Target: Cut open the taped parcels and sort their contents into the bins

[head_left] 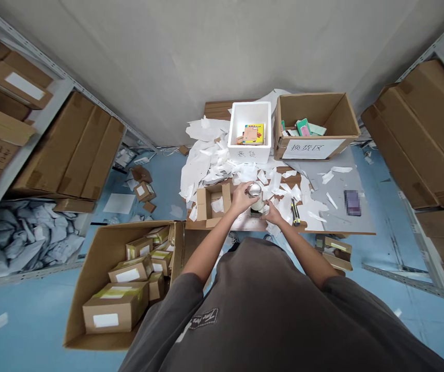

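In front of me at the table (338, 229), my left hand (241, 198) is closed round a container with a shiny silver top (254, 190). Below that top shows a pale body, with something dark at its lower end; I cannot tell whether this is a small box or part of the container. My right hand (272, 213) is at the container's lower right side, fingers curled against it. Just left of my hands stands an open cardboard box (203, 205) with white paper inside. A black and yellow utility knife (295, 212) lies to the right of my right hand.
Torn white paper (196, 160) covers much of the table. Behind are a white foam box (231, 129) and a cardboard box (348, 116), both holding small packages. A large carton (76, 299) of parcels stands at my left. Loaded shelves (57, 111) flank both sides.
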Tool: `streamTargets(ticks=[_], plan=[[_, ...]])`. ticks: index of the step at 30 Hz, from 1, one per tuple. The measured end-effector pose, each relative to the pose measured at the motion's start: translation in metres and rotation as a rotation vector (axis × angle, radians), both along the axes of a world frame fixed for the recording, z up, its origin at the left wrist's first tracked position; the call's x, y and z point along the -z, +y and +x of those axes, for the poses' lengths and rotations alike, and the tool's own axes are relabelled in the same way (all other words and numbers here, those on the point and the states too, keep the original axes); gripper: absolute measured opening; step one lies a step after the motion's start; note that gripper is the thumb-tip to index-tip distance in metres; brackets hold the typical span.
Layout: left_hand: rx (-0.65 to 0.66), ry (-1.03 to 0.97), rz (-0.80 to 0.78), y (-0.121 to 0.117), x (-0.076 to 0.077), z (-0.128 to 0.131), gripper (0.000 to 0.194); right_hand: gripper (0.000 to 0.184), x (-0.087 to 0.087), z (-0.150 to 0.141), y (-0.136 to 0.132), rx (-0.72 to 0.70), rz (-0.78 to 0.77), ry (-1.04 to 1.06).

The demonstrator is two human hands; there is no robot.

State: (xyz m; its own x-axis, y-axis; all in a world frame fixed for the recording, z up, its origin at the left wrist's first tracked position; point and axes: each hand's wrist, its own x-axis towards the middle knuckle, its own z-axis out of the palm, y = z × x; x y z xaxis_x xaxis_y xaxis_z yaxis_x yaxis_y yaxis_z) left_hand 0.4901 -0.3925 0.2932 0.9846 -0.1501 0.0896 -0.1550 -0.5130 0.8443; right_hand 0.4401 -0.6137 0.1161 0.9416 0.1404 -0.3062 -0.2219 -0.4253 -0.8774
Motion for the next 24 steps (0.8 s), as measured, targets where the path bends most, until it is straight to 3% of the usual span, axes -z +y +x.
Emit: streamTargets(ticks=[3,7,12,18,21,24], plan=[[-0.001,-0.013,0.001,-0.006,0.008,-0.009,0.068,0.108,0.022,0.0,0.007,0.013,0.075,-0.014],[0.005,-0.052,0.001,-0.011,0.018,-0.025,0.066,0.094,0.034,-0.002,0.017,0.101,0.131,-0.068],[-0.024,0.034,0.045,-0.01,0.044,-0.042,0.068,0.089,0.039,-0.011,0.023,0.106,0.183,-0.075],[-0.041,0.254,0.148,-0.022,0.084,-0.052,0.091,0.081,0.041,-0.017,0.029,0.195,0.213,-0.021],[0.053,0.363,0.181,-0.023,0.092,-0.055,0.093,0.079,0.038,-0.018,0.028,0.185,0.184,-0.029],[0.146,0.253,0.136,-0.016,0.094,-0.058,0.078,0.08,0.034,-0.018,0.025,0.173,0.164,-0.014]])
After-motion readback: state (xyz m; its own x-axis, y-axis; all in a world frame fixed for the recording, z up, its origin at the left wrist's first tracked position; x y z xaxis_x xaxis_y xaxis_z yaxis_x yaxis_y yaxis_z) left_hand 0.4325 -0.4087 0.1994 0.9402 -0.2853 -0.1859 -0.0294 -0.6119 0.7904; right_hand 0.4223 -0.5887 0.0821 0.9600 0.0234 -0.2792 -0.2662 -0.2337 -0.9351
